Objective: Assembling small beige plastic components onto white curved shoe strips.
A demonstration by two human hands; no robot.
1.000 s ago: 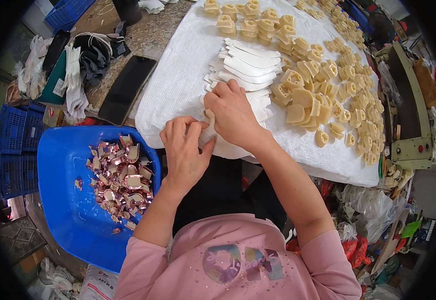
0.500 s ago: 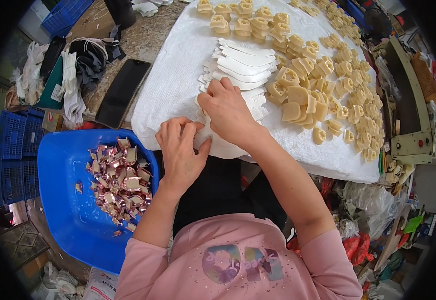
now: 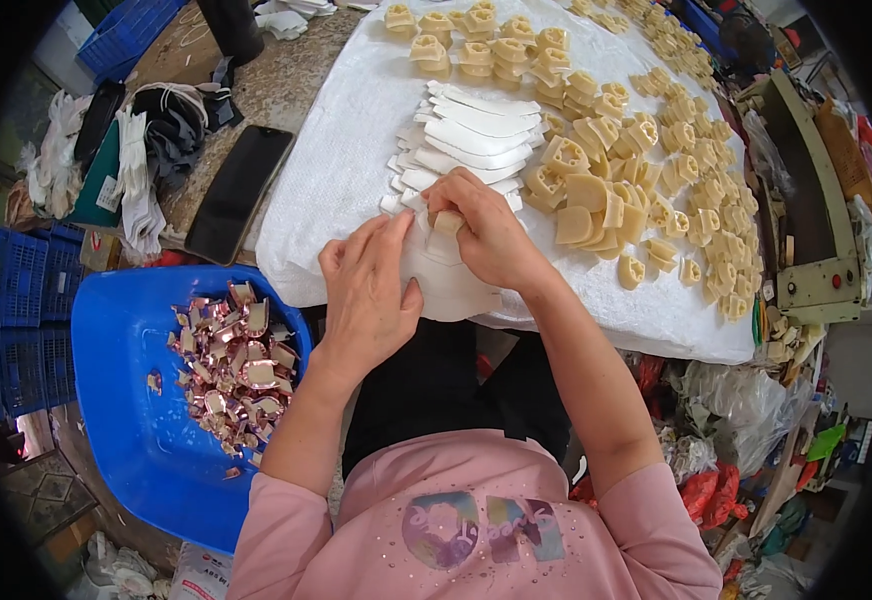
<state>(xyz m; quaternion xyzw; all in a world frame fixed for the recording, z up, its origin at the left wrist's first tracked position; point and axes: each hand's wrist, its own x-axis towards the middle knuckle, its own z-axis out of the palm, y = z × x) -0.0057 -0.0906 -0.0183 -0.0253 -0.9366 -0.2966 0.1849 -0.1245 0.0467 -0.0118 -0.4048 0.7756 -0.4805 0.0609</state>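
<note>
Flanking one beige piece (image 3: 444,240): two hands (image 3: 368,290) (image 3: 493,232)

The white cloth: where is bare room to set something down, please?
The white cloth is bare between the black phone and the white strips, and at its near edge, between the right forearm and the beige pieces. Its far right side is crowded with pieces.

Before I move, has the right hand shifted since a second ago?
Yes: the right hand has shifted to the right, judged against the white strips lying on the cloth.
</note>
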